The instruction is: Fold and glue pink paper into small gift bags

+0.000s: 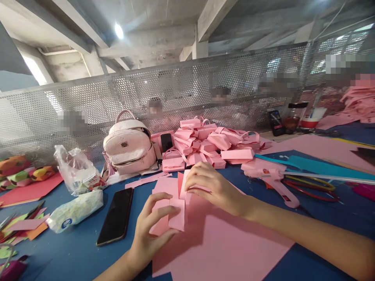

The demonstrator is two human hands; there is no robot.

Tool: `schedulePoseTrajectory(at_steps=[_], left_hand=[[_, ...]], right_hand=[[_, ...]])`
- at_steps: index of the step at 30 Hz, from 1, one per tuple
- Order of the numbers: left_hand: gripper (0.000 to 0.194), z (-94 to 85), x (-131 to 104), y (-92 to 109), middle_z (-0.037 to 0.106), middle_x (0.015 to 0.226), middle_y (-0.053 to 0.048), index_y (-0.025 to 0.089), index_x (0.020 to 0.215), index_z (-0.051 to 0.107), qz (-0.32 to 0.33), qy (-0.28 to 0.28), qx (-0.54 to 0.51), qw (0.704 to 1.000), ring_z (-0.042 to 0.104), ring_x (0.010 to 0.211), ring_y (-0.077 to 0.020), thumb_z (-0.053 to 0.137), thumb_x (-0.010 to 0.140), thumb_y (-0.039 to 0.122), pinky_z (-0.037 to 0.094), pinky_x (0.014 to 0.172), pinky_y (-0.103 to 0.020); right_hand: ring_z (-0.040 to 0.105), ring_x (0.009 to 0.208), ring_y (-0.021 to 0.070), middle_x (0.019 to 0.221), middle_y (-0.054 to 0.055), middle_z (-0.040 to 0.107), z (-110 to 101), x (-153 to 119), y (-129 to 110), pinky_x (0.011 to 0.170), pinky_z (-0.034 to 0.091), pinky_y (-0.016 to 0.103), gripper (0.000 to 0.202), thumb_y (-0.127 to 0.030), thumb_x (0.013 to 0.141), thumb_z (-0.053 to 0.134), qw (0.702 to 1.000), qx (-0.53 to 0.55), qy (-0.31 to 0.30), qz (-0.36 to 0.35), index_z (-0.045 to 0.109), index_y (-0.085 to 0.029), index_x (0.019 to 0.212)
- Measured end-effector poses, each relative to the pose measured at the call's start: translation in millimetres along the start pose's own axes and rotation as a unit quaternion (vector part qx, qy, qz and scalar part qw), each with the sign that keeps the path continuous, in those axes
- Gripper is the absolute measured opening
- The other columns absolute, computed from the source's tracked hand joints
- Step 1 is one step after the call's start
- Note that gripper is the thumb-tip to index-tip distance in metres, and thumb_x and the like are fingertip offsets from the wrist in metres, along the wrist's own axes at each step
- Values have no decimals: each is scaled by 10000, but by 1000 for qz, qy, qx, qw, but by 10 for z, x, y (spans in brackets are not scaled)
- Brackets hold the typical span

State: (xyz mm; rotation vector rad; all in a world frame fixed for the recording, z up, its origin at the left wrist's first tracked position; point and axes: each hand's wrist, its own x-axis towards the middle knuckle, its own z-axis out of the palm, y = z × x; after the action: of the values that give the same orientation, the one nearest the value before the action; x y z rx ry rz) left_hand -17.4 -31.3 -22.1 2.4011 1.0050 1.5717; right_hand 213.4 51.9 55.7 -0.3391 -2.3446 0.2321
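Observation:
My left hand [152, 230] pinches the near edge of a folded pink paper piece [175, 203], thumb under and fingers on top. My right hand [211, 185] presses down on the far part of the same piece, fingers curled over a raised flap. The piece lies on a large pink sheet [222, 246] spread over the blue table [70, 253]. Behind it is a heap of finished small pink paper bags [211, 146].
A black phone [115, 216] lies left of my hands, beside a tissue pack [74, 210] and a plastic bag [74, 169]. A pink backpack [129, 146] stands at the back. A pink glue gun [272, 177] and teal paper [316, 166] lie to the right. A perforated metal screen [187, 93] borders the table.

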Motion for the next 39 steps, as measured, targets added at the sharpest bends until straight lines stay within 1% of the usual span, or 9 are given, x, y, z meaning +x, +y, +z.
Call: schedulePoseTrajectory(at_steps=[13, 16, 19, 21, 24, 27, 32, 36, 39], left_hand=[[346, -19, 11, -13, 551, 1228, -120, 276, 1246, 649, 21, -23, 34, 999, 592, 1129, -279, 682, 918, 382, 512, 953, -411], [408, -40, 42, 1, 580, 1187, -117, 270, 1237, 649, 6, -28, -2, 1000, 593, 1108, -289, 672, 898, 495, 483, 976, -432], [500, -113, 144, 73, 628, 1109, -121, 225, 1199, 640, -63, -38, -74, 995, 597, 1056, -299, 526, 929, 630, 461, 967, -444], [430, -190, 258, 154, 652, 1048, -108, 203, 1098, 643, -121, -48, -101, 986, 614, 980, -273, 452, 985, 571, 462, 933, -412], [291, -294, 451, 279, 659, 908, -63, 204, 901, 652, -196, -135, -86, 968, 620, 880, -233, 503, 995, 436, 467, 849, -348], [222, -329, 582, 348, 654, 848, -47, 207, 796, 653, -188, -192, -65, 961, 616, 843, -226, 578, 946, 353, 467, 822, -342], [171, -309, 628, 354, 651, 785, -33, 216, 750, 640, -169, -227, -48, 958, 612, 774, -212, 576, 903, 256, 491, 816, -359], [117, -332, 614, 333, 647, 789, -20, 223, 773, 635, -162, -247, -36, 955, 620, 780, -210, 596, 882, 235, 505, 819, -351], [108, -346, 590, 315, 642, 780, -5, 230, 790, 636, -162, -261, -32, 951, 616, 769, -202, 603, 892, 246, 481, 932, -397]], right_hand=[[522, 942, 212, 935, 44, 663, -12, -12, 1, 916, 399, 374, 114, -214, 986, 599, 1000, -18, -6, -6, 677, -211, 903], [527, 945, 209, 936, 42, 661, -7, -8, -14, 925, 390, 370, 125, -218, 993, 588, 1000, -21, -13, -5, 680, -214, 907], [529, 944, 207, 932, 40, 655, -2, -5, -45, 930, 382, 371, 169, -245, 1017, 546, 1000, -20, -23, -8, 687, -223, 926], [526, 935, 205, 929, 40, 653, -3, -4, -77, 923, 380, 368, 191, -255, 1029, 522, 999, -17, -25, -14, 683, -221, 930], [510, 921, 207, 928, 44, 653, -8, -5, -139, 898, 372, 363, 223, -261, 1042, 492, 999, -21, -34, -23, 672, -215, 919], [499, 913, 211, 934, 51, 654, -11, -13, -198, 886, 358, 366, 265, -262, 1056, 455, 998, -31, -41, -34, 669, -212, 908], [493, 896, 203, 935, 43, 657, 1, -30, -241, 886, 351, 353, 240, -255, 1053, 467, 996, -43, -40, -60, 663, -210, 924], [485, 897, 201, 922, 41, 649, 0, -33, -245, 900, 349, 353, 243, -250, 1052, 467, 996, -43, -40, -63, 668, -203, 924], [479, 888, 199, 916, 40, 640, -11, -26, -253, 897, 351, 353, 240, -254, 1043, 492, 996, -39, -44, -63, 680, -200, 904]])
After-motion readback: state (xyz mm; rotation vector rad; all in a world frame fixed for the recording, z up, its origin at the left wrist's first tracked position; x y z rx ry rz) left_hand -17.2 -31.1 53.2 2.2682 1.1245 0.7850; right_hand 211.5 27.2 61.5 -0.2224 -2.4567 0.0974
